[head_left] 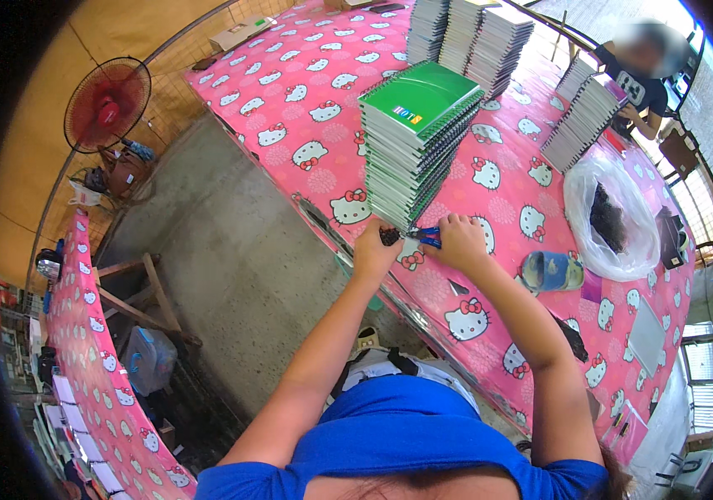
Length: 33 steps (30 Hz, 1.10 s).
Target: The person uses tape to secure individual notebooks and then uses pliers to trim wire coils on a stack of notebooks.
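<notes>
My right hand (463,242) is closed around blue-handled pliers (427,237), whose head points left at the bottom corner of a tall notebook stack. The top spiral notebook (423,96) has a green cover; many white page edges and dark coils show below it. My left hand (373,250) is closed just left of the plier head, at the same corner. Something small and black (390,237) shows at its fingertips; what it is I cannot make out. Both hands are low over the near edge of the pink patterned tablecloth (448,321).
More notebook stacks (473,42) stand at the back, and a leaning stack (581,121) at right. A clear plastic bag (610,221) holds black bits near a blue translucent container (552,271). A person (644,75) sits far right. A red fan (106,104) stands left.
</notes>
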### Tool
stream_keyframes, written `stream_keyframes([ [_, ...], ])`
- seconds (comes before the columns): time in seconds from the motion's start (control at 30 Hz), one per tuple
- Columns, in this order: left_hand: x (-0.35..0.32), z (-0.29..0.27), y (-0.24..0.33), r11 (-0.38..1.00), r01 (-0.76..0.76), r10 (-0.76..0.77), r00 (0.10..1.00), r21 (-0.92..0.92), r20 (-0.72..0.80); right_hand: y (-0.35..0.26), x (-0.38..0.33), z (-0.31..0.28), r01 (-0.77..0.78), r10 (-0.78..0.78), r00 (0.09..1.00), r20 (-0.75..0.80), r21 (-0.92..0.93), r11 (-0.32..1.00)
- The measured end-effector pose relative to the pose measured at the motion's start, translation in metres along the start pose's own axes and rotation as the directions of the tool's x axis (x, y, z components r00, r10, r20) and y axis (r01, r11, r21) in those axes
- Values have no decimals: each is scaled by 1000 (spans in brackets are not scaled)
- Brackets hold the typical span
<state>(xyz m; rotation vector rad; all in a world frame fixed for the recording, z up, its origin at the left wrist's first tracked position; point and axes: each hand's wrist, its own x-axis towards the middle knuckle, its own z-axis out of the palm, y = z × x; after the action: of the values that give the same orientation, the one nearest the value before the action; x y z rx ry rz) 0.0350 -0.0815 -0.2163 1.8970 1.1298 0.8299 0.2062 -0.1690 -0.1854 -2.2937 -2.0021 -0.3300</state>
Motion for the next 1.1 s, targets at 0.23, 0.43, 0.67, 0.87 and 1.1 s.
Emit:
stream_keyframes([
  [0.23,3,5,-1,996,-49,51,999,78,-17,-4,7,-23,-130,77,956,283,173,976],
  [0.43,-26,15,15,999,-13,20,984,-40,175,32,-58,-56,-369,220,897,384,373,851],
  [0.67,-43,117,124,407,753,-258,638,-517,726,83,-189,-126,-533,660,750,41,628,567],
  [0.87,5,274,226,209,919,-9,343,-333,939,102,-301,-152,-641,880,451,-148,632,435],
  [1.1,15,286,334,237,928,125,263,-286,957,116,-359,-153,-706,961,267,-71,664,245],
])
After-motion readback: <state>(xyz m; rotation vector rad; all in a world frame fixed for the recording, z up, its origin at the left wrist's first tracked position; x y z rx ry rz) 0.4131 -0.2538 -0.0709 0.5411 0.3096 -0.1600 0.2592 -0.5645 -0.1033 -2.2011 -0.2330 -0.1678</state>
